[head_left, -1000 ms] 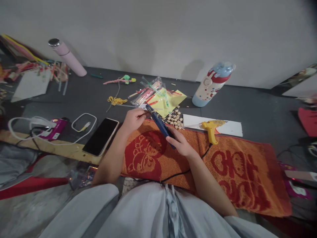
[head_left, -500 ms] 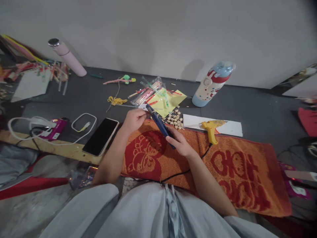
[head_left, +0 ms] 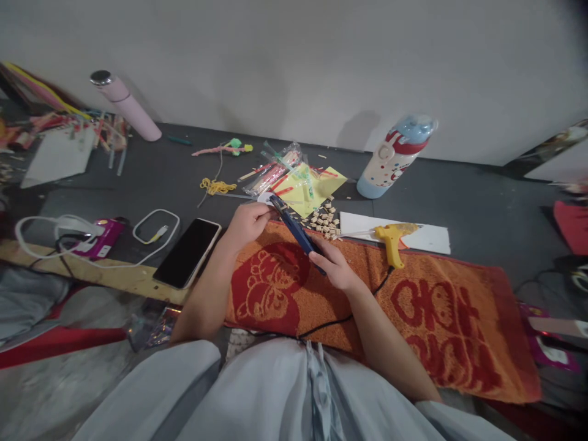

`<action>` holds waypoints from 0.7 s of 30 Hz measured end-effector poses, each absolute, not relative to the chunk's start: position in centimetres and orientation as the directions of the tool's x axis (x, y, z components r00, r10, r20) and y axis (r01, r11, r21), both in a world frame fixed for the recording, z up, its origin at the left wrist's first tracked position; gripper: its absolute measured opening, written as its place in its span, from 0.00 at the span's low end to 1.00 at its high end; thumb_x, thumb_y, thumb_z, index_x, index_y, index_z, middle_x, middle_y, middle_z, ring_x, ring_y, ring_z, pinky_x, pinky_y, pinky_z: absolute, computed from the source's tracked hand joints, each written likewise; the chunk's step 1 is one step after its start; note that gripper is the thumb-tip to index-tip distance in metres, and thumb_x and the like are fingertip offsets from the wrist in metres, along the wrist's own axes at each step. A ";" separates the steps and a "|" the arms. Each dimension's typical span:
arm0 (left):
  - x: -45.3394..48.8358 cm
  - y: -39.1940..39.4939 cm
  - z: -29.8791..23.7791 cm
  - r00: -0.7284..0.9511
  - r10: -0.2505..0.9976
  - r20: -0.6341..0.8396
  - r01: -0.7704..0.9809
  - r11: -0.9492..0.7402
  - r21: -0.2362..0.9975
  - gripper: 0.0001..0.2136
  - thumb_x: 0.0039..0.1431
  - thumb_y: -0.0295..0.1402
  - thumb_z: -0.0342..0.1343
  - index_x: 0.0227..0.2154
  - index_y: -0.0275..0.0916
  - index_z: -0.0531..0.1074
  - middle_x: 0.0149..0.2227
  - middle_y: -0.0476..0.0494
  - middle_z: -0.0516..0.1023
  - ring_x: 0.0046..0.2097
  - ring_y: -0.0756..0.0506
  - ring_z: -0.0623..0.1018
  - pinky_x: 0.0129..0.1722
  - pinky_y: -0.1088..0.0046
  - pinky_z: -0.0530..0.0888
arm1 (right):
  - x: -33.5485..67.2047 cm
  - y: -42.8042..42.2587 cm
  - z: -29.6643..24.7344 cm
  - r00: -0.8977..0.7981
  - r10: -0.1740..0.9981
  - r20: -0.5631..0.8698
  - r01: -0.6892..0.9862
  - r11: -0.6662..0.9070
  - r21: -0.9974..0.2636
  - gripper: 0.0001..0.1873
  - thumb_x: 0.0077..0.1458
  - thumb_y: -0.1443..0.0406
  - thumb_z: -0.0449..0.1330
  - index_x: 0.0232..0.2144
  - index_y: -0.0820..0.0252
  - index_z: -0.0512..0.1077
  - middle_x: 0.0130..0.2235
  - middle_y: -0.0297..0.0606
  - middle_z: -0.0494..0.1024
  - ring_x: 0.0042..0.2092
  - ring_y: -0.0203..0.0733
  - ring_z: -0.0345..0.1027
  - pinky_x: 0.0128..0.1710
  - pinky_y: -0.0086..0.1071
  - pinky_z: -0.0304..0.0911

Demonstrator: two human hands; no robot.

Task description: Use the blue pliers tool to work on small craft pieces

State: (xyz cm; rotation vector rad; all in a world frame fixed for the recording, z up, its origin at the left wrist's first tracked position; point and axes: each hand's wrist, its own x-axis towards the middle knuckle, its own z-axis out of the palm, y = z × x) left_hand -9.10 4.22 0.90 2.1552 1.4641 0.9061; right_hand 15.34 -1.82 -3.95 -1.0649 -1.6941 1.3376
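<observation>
My right hand (head_left: 334,263) is wrapped round the lower end of a long dark blue hand tool (head_left: 296,231); its exact kind is unclear. The tool slants up to the left over the towel, and its narrow, metallic-looking tip ends beside the fingers of my left hand (head_left: 249,222). Those fingers are pinched together at the tip, and whatever they hold is too small to make out. Just past the tip lies a white rounded piece (head_left: 265,198), partly covered. Small cut wooden bits (head_left: 325,220) are heaped to the right of the tool.
An orange and red towel (head_left: 441,306) covers the table's front. A yellow glue gun (head_left: 391,239) rests on a white strip (head_left: 432,239), its cord crossing the towel. Nearby are a cartoon bottle (head_left: 381,168), yellow paper (head_left: 333,180), a phone (head_left: 187,254) and a pink flask (head_left: 133,113).
</observation>
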 end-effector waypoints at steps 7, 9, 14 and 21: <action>-9.0 4.1 1.0 0.257 0.915 0.312 0.697 -0.399 0.596 0.11 0.57 0.31 0.51 0.22 0.37 0.74 0.26 0.44 0.76 0.32 0.48 0.76 0.33 0.74 0.67 | 15.2 -1.9 -3.5 -0.409 0.909 0.082 0.171 0.164 -0.972 0.29 0.56 0.46 0.53 0.51 0.59 0.71 0.47 0.44 0.77 0.47 0.50 0.70 0.51 0.45 0.62; -9.0 4.1 0.9 0.250 0.914 0.321 0.697 -0.400 0.595 0.12 0.57 0.33 0.51 0.22 0.37 0.74 0.26 0.44 0.77 0.32 0.48 0.76 0.34 0.74 0.67 | 15.1 -1.9 -3.5 -0.405 0.911 0.074 0.165 0.152 -0.974 0.29 0.56 0.46 0.53 0.49 0.60 0.71 0.45 0.44 0.77 0.45 0.49 0.70 0.49 0.44 0.62; -8.2 4.1 0.6 0.083 0.951 0.298 0.623 -0.283 0.730 0.15 0.60 0.41 0.49 0.33 0.36 0.76 0.34 0.42 0.79 0.36 0.47 0.77 0.37 0.73 0.69 | 14.8 -2.0 -3.7 -0.306 0.952 0.017 0.140 0.062 -0.988 0.29 0.55 0.44 0.54 0.49 0.58 0.70 0.38 0.41 0.76 0.39 0.45 0.69 0.43 0.40 0.64; -4.2 2.6 0.0 0.353 0.934 -0.051 0.169 -0.010 0.985 0.24 0.50 0.55 0.56 0.34 0.35 0.74 0.33 0.42 0.78 0.38 0.43 0.78 0.41 0.67 0.73 | 14.3 -2.2 -3.8 -0.248 0.968 0.029 -0.009 0.028 -1.000 0.30 0.55 0.43 0.52 0.48 0.58 0.69 0.30 0.36 0.72 0.32 0.40 0.65 0.35 0.35 0.64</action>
